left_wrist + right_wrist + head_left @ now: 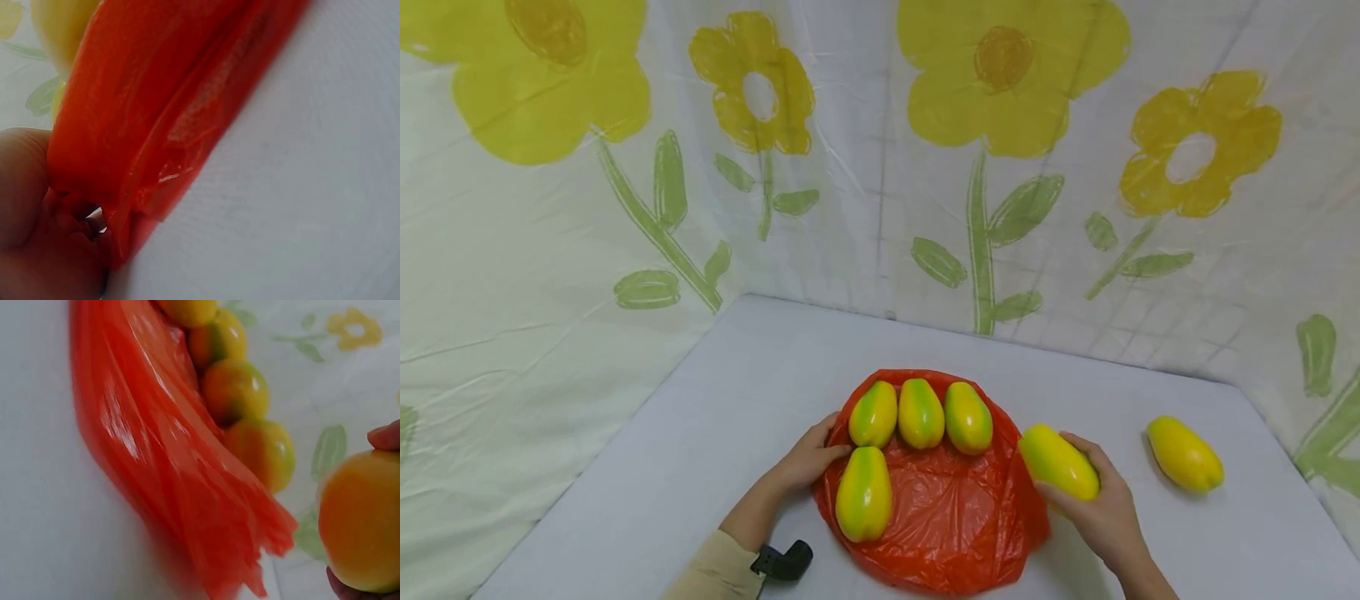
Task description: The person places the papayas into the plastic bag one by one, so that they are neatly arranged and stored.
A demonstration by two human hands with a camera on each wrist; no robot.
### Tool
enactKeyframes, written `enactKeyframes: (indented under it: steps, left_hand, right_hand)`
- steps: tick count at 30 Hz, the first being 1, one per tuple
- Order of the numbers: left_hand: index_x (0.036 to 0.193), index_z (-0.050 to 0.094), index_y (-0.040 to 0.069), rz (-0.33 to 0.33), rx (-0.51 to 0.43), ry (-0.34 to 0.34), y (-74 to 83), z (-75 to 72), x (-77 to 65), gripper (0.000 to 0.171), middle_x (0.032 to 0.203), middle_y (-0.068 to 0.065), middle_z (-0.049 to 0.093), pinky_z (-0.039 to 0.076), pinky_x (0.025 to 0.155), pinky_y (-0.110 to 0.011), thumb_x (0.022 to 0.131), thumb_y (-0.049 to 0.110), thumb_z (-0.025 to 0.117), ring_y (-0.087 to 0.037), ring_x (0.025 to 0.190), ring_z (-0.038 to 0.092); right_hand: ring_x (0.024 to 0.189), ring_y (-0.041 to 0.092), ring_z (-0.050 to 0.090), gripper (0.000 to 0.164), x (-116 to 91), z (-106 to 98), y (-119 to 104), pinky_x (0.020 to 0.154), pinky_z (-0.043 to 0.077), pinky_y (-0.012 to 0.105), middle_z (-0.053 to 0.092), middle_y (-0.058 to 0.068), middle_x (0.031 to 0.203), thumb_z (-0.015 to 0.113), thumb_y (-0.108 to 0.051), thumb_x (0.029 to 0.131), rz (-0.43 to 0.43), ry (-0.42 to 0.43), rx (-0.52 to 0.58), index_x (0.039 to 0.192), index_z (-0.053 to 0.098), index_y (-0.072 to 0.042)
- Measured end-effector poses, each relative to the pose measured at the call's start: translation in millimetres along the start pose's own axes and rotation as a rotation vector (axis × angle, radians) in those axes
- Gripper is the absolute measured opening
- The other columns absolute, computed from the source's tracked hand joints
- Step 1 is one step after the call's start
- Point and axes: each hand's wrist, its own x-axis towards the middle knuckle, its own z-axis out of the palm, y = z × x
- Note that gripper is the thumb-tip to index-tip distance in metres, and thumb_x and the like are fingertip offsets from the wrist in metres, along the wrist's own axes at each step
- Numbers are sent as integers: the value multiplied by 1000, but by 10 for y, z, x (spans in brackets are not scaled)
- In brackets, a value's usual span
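Observation:
A red plastic bag [955, 525] lies spread open on the table. Inside it, three yellow-green papayas [921, 414] stand side by side along the back, and one more papaya [864, 495] sits at the left front. My left hand [808, 454] holds the bag's left edge, thumb over the red plastic [125, 112] and fingers partly hidden beneath. In my right hand [1108, 508] another papaya [1060, 462] is gripped at the bag's right rim, thumb on one side and fingers on the other. The right wrist view shows this held papaya [362, 522] beside the bag's ragged edge.
A loose papaya [1185, 454] lies on the white table [700, 400] to the right of my right hand. Behind the table hangs a pale curtain [850, 208] printed with yellow flowers. A black strap device [784, 561] is on my left wrist.

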Motion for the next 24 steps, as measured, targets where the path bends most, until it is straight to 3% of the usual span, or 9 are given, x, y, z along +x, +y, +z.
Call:
enactKeyframes:
  steps: [13,24]
  left_hand:
    - [140,35,12,-2,1,-3,7,10,-8,49,131,-14,51,56,83,-35,93,12,49,-18,97,59]
    - [138,37,12,13,2,-9,2,3,1,46,130,-14,51,56,81,-34,93,11,49,-18,96,60]
  right_hand:
    - [103,25,47,72,-110,535,-245,77,54,32,47,10,127,77,-33,73,-99,-76,156,134,40,-25]
    - [103,25,47,75,-224,905,-377,76,56,34,45,7,127,79,-41,68,-34,-106,230,132,40,-32]
